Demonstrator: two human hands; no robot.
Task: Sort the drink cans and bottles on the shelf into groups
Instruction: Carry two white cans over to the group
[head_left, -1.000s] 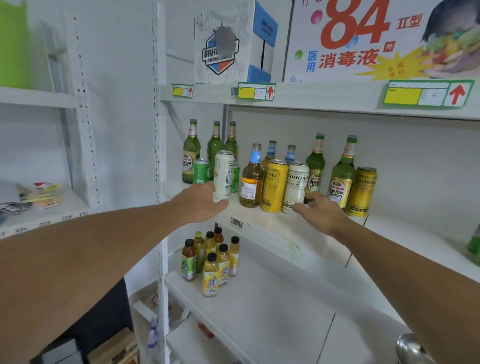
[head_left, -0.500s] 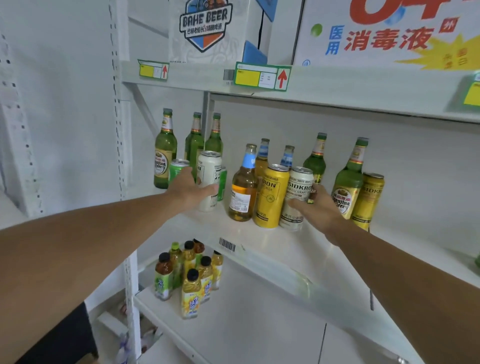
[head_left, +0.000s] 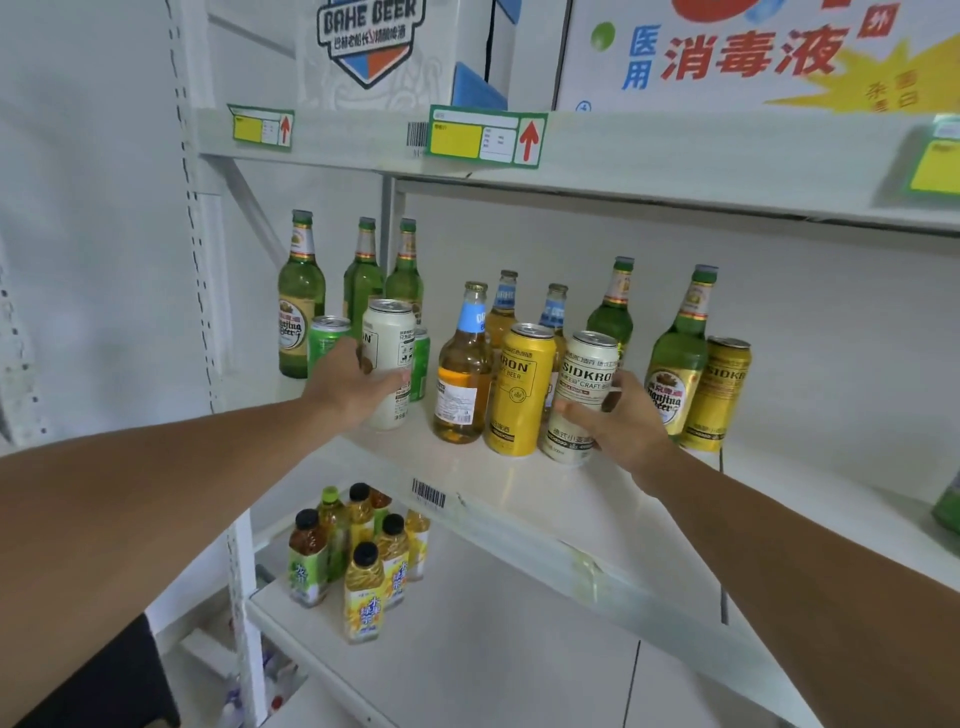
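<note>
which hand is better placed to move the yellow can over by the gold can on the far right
Right. The right hand already sits beside the yellow can, on the gold can's side; the left hand grips a white can further left.

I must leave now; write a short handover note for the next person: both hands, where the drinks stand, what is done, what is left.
Left hand: gripping a white can beside the green cans.
Right hand: gripping the other white can, next to a yellow can.
Done: three green bottles grouped at left.
Left: unite the white cans; two green bottles and a gold can remain at right, mixed with amber bottles.
</note>
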